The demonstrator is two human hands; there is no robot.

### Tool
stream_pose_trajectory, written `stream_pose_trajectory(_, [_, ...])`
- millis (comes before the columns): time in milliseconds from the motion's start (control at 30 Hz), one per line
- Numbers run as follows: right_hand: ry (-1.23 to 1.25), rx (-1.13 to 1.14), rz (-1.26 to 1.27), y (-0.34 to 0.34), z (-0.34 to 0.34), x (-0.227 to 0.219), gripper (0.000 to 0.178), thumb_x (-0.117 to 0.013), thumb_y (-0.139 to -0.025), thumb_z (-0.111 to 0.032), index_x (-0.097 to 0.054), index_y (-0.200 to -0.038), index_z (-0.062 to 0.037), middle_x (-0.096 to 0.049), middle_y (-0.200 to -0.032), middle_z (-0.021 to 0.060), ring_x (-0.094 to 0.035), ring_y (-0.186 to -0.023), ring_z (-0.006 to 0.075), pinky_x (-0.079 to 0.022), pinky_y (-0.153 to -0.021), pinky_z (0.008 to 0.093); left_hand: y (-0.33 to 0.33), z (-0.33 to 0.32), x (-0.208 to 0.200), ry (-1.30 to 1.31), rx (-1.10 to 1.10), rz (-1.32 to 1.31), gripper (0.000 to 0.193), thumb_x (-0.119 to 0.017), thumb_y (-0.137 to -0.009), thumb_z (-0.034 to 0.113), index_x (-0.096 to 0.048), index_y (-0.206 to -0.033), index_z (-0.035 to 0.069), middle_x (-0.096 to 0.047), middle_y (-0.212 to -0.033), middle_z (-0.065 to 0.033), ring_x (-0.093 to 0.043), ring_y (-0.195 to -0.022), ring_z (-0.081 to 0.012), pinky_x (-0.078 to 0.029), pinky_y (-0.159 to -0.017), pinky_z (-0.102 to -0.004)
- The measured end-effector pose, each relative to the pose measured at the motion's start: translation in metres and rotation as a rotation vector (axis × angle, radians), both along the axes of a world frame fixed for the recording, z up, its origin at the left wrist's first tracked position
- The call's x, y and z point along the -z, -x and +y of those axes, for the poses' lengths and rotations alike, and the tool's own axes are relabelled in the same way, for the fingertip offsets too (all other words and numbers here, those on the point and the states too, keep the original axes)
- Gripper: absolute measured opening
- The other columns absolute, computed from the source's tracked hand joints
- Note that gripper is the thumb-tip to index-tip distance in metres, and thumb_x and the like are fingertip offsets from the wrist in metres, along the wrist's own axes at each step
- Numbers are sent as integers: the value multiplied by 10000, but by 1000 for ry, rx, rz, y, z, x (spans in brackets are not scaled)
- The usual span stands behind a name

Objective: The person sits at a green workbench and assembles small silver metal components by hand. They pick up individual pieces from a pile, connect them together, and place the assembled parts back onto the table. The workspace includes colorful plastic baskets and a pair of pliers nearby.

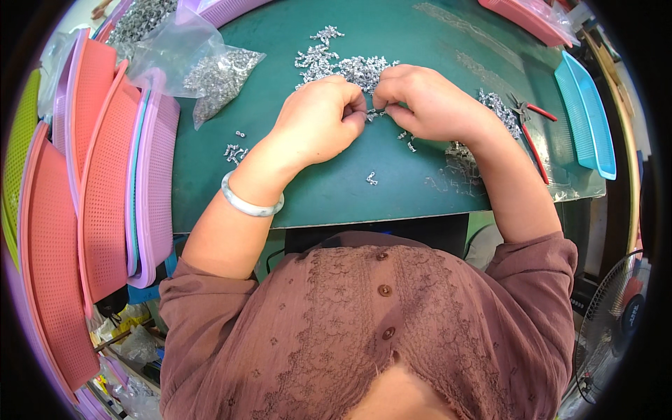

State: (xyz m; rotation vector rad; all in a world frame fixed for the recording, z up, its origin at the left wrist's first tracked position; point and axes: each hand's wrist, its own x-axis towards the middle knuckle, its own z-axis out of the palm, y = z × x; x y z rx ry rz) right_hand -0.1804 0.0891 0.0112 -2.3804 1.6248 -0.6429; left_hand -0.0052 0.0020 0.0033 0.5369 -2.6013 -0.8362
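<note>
Small silvery metal parts lie in a loose pile (360, 72) on the green tabletop (315, 192), just beyond my hands. My left hand (318, 119) is closed, thumb against curled fingers, at the near edge of this pile. Close to its right, my right hand (427, 101) is pinched, with its fingertips pointing at the left one's. A few metal parts (373, 114) show between the two hands. Whatever either pinch holds is too small and covered to make out. Nearer to me lies a little cluster of parts (372, 179); another cluster (235, 153) lies beside my left wrist.
A clear plastic bag (227, 77) of metal parts lies at the far left. Stacked pink and purple baskets (112, 189) crowd the left edge. Red-handled pliers (533, 129) rest at right, beside another pile of parts (498, 108) and a blue tray (586, 115). A fan (616, 322) stands lower right.
</note>
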Motion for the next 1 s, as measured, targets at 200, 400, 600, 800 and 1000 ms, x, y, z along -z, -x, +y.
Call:
stream_pose_trajectory(200, [-41,-28,-235,-4,2,-9,90,-594,-692,-60,-591,-770,-15,-570,-758,125,-552,-736,292,-451,-656,357,0,-3,-3,-179,-80,-10,96,-610,-715,71,-602,-770,-7,-555,-670,-40,-502,-593,-100,-423,-552,-245])
stream_pose_trajectory(400, [47,7,-260,-5,0,-4,95,-609,-710,-75,-592,-780,-13,-567,-744,119,-550,-684,272,-444,-607,337,0,-1,-7,-352,-116,38,95,-610,-753,89,-608,-761,-5,-535,-642,15,-453,-586,-42,-394,-536,-205])
stream_pose_trajectory(600, [-23,42,-382,-7,1,-4,103,-615,-752,-101,-590,-778,-4,-544,-698,83,-515,-618,188,-419,-561,285,0,-4,-3,-578,-139,120,87,-609,-773,94,-614,-782,7,-548,-685,38,-446,-610,-31,-373,-542,-185])
stream_pose_trajectory(800, [-59,107,-505,-8,0,-5,137,-616,-769,-126,-602,-774,10,-548,-684,65,-498,-608,141,-406,-556,265,2,-3,-2,-641,-144,230,85,-597,-788,80,-615,-810,1,-567,-731,23,-466,-664,-38,-375,-589,-177])
stream_pose_trajectory(1000, [-154,196,-558,-8,3,-14,115,-584,-794,-91,-588,-781,23,-542,-722,18,-475,-670,80,-391,-609,226,0,-4,-4,-750,-106,263,123,-589,-790,64,-619,-867,-27,-605,-814,-16,-515,-743,-59,-412,-672,-185])
